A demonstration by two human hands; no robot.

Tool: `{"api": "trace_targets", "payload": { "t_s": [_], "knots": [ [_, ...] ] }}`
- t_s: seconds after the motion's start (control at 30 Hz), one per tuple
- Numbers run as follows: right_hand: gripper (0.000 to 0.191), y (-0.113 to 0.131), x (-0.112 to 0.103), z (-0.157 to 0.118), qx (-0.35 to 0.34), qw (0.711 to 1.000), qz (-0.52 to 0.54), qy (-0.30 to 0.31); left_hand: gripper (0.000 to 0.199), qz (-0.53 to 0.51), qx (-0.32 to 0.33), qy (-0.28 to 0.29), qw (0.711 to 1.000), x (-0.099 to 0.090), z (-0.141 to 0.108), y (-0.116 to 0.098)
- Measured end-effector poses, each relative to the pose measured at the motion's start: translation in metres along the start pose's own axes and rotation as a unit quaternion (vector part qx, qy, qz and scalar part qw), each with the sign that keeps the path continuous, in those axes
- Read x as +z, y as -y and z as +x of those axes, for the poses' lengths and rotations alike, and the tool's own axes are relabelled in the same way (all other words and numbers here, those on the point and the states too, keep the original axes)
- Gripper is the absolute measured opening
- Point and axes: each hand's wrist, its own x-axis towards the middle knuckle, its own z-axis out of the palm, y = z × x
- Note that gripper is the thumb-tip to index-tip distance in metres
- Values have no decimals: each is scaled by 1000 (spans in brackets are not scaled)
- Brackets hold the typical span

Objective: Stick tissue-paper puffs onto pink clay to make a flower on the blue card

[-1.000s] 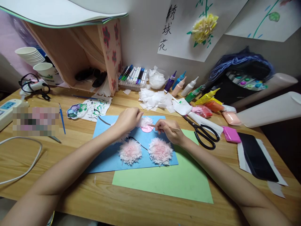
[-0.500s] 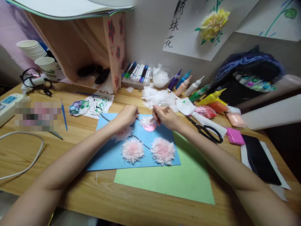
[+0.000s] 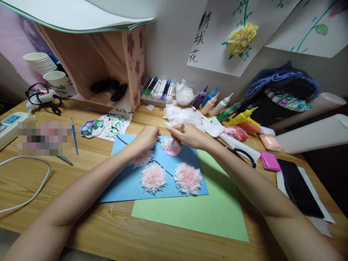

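On a blue sheet (image 3: 125, 192) sit fluffy pink-and-white tissue paper flowers: one tissue flower (image 3: 153, 178) at lower middle and another (image 3: 188, 178) at lower right. A third flower (image 3: 141, 158) is partly covered by my left forearm. My left hand (image 3: 148, 138) is closed at the sheet's top edge; its fingertips are hidden from me. Beside it, my right hand (image 3: 187, 136) is closed in a pinch over a pink clay disc (image 3: 173, 149) partly covered with white tissue tufts (image 3: 166, 144). Anything between those fingers is too small to make out.
Behind my hands lie loose white tissue pieces (image 3: 182, 115) and a tissue-filled bowl (image 3: 185, 93). Glue or paint bottles (image 3: 210, 103) stand at the back right, near black scissors (image 3: 244, 156). Green paper (image 3: 190, 217) lies under the blue sheet. A paintbrush (image 3: 74, 137) is at left.
My right hand has shifted slightly left and turned over the pink disc, with its fingertips now near the tufts' left side. My left hand stays closed in place. The view has tilted slightly.
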Motion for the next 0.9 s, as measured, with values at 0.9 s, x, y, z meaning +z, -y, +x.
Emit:
{"api": "trace_targets", "payload": {
  "t_s": [0.9],
  "knots": [
    [48, -52, 25, -33, -268, 953, -25, -141, 16, 16, -5, -6, 1000, -3, -4, -3]
  ]
}}
